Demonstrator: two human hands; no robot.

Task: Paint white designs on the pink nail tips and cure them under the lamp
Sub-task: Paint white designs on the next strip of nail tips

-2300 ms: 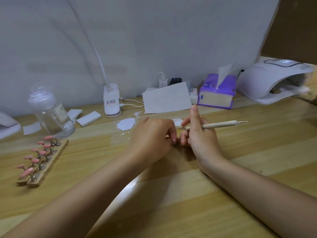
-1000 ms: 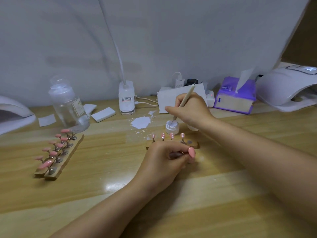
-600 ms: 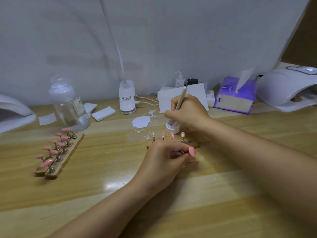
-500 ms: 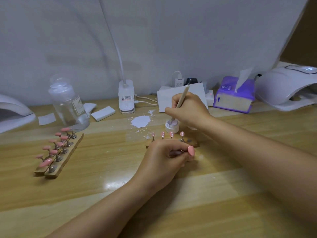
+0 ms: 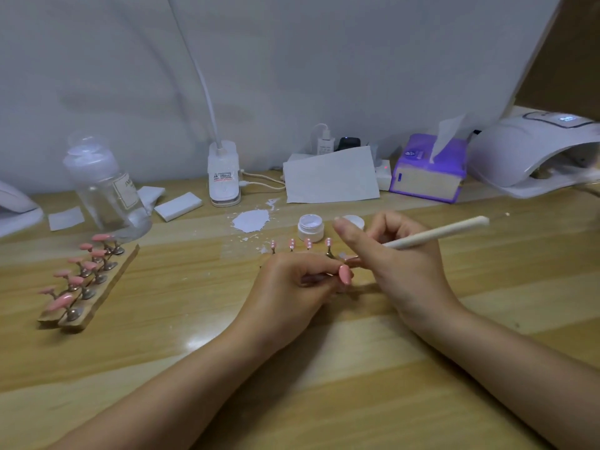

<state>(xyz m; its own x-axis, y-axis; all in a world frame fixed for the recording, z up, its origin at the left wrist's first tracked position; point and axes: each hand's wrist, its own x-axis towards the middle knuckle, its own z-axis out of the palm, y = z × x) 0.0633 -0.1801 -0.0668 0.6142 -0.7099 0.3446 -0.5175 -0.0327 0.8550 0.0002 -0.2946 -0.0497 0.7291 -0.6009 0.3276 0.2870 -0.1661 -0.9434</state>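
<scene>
While four stand tips (image 5: 300,244) at frame centre show white dots:
left hand (image 5: 292,287): pinches one pink tip (image 5: 345,274)
right hand (image 5: 399,258): grips dotting pen (image 5: 435,232)
left: remaining racks (image 5: 86,280), curing in lamp (image 5: 532,154), upper right

No text can be read with certainty. The clear bottle (image 5: 107,193) carries a pale label with dark lettering, too blurred to make out, and the white clip base of the desk lamp (image 5: 224,173) bears a printed sticker with a red band, also illegible. The purple tissue box (image 5: 427,168) shows a small round emblem and a side mark, and the curing lamp (image 5: 532,151) has a lit display, none decipherable.
</scene>
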